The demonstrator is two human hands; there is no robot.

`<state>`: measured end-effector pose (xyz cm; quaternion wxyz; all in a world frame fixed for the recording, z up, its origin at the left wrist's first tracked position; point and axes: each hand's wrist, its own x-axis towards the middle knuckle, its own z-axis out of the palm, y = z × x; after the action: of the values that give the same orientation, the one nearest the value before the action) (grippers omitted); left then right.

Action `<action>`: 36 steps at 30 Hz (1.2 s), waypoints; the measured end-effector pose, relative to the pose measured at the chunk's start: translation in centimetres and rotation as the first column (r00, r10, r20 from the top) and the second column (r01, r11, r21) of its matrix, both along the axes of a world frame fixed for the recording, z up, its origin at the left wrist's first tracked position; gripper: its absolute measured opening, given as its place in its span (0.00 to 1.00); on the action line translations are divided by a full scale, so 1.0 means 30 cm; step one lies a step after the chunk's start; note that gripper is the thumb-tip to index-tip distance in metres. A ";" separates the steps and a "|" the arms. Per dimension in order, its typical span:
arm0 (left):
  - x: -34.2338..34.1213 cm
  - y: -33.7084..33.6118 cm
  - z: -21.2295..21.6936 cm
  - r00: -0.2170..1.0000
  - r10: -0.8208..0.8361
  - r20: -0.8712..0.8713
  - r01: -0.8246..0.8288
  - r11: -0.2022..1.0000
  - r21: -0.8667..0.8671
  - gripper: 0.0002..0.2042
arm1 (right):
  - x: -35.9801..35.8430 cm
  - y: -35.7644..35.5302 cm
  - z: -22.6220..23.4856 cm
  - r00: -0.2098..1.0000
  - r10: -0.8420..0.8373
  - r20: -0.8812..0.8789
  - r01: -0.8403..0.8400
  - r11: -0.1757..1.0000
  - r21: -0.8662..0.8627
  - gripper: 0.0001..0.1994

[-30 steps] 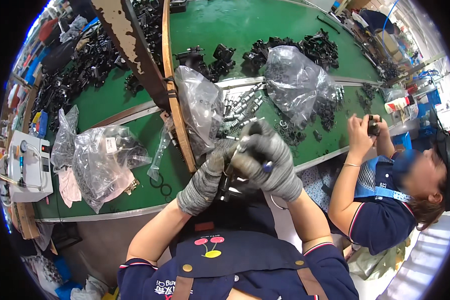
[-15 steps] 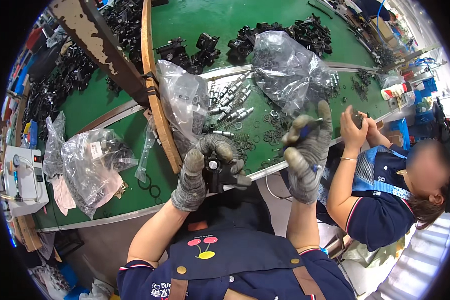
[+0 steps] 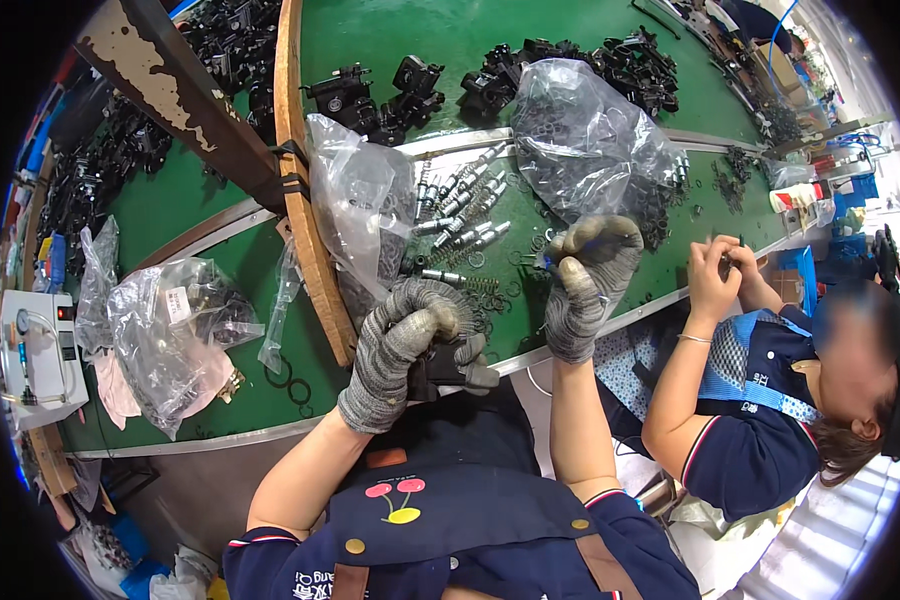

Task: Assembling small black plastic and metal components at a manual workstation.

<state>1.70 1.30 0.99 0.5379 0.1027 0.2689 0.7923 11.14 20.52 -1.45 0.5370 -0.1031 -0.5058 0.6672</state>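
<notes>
My left hand point(image 3: 410, 345), in a grey knit glove, is closed around a black part with a block-shaped body point(image 3: 440, 370), held just over the table's near edge. The fingers cover much of it. My right hand point(image 3: 595, 285), also gloved, is curled above the table to the right, with its fingers bent toward the thumb. A slim blue-and-metal tool point(image 3: 543, 261) pokes out at its left side; the rest is hidden in the glove. Beyond my hands lie several silver-and-black plungers point(image 3: 460, 205), a coil spring point(image 3: 460, 279) and scattered small rings point(image 3: 515, 285).
Clear plastic bags lie to the left point(image 3: 175, 330), centre point(image 3: 355, 190) and right point(image 3: 585, 140). A wooden strip point(image 3: 305, 220) and a brown post point(image 3: 175, 90) rise left of centre. Black assemblies point(image 3: 380, 95) are heaped behind. At right, a co-worker's hands point(image 3: 720, 270) hold a small dark part.
My right hand has drawn left and curled its fingers, with the tool's tip now pointing left. My left hand has turned, hiding more of the black part.
</notes>
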 end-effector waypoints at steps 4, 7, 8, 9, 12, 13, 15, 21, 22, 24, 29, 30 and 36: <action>-0.006 0.009 -0.001 0.995 -0.040 0.089 0.041 0.999 -0.009 0.12 | -0.007 0.022 -0.015 0.999 0.038 0.011 -0.038 0.999 0.020 0.32; -0.010 0.014 -0.008 0.997 -0.033 0.064 0.033 0.999 0.000 0.12 | -0.007 0.032 -0.013 0.996 0.076 0.038 -0.076 0.997 0.007 0.33; -0.013 0.014 -0.013 0.999 -0.025 0.041 0.025 1.000 -0.007 0.12 | -0.007 0.036 -0.007 0.995 0.088 0.050 -0.088 0.996 -0.009 0.33; -0.014 0.016 -0.017 1.000 -0.019 0.023 0.019 1.000 -0.018 0.13 | -0.005 0.039 -0.008 0.993 0.099 0.065 -0.098 0.995 -0.028 0.32; -0.012 0.022 0.024 0.994 -0.028 0.110 0.034 0.998 -0.051 0.14 | -0.011 0.064 0.003 0.991 0.116 0.062 -0.116 0.993 0.003 0.31; -0.011 0.020 0.022 0.995 -0.033 0.098 0.037 0.999 -0.036 0.14 | -0.009 0.067 0.003 0.992 0.112 0.053 -0.113 0.993 0.019 0.31; -0.010 0.013 0.014 0.992 -0.090 0.091 0.090 0.996 0.006 0.16 | -0.005 0.068 -0.013 0.986 0.031 0.165 -0.037 0.999 0.031 0.30; 0.003 -0.019 -0.036 0.999 -0.011 0.032 0.011 1.000 -0.016 0.17 | -0.051 -0.025 0.226 0.968 0.250 -0.009 -0.249 0.962 -0.113 0.24; -0.004 -0.017 -0.031 0.997 -0.071 0.000 0.071 0.997 -0.015 0.22 | -0.040 -0.046 0.304 0.939 0.336 -0.073 -0.342 0.933 -0.108 0.25; 0.010 -0.014 0.002 0.997 -0.066 0.050 0.070 0.994 -0.078 0.22 | -0.044 -0.095 0.413 0.888 0.447 -0.109 -0.455 0.888 -0.062 0.26; -0.002 -0.005 -0.085 0.998 -0.062 -0.028 0.059 0.995 -0.077 0.24 | -0.111 -0.188 0.473 0.854 0.519 0.031 -0.519 0.855 -0.015 0.27; 0.002 0.007 -0.064 0.999 -0.034 -0.012 0.034 0.999 -0.010 0.19 | -0.120 -0.205 0.464 0.875 0.483 0.027 -0.482 0.875 -0.032 0.28; -0.003 -0.003 -0.065 0.991 -0.031 -0.127 0.024 0.998 -0.054 0.16 | -0.122 -0.235 0.472 0.806 0.550 0.221 -0.571 0.820 0.044 0.30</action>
<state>1.62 1.19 -0.97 0.5329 0.1427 0.3218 0.7695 7.48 13.46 12.71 0.2675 0.0142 -0.5999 0.7539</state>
